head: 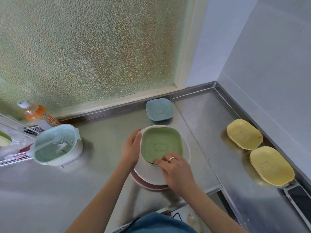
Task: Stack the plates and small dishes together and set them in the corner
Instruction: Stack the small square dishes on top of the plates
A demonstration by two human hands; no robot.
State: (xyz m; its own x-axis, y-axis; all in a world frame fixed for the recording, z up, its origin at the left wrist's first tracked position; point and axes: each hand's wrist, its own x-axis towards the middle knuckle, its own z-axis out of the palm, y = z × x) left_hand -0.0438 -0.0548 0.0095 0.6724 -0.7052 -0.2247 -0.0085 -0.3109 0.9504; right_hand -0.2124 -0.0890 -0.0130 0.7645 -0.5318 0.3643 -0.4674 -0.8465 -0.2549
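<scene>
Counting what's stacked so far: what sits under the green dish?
Under the green dish show another dish rim, a white plate, then a pink plate. Anything else between them is covered.

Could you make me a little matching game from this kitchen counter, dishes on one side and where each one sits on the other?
Things:
1. green dish
2. blue dish
3. yellow dishes
4. orange bottle

Places:
A. along the right wall
B. far left, by the window
C. on top of the white plate
D. alone, just below the window sill

Pairs: 1-C, 2-D, 3-A, 4-B
</scene>
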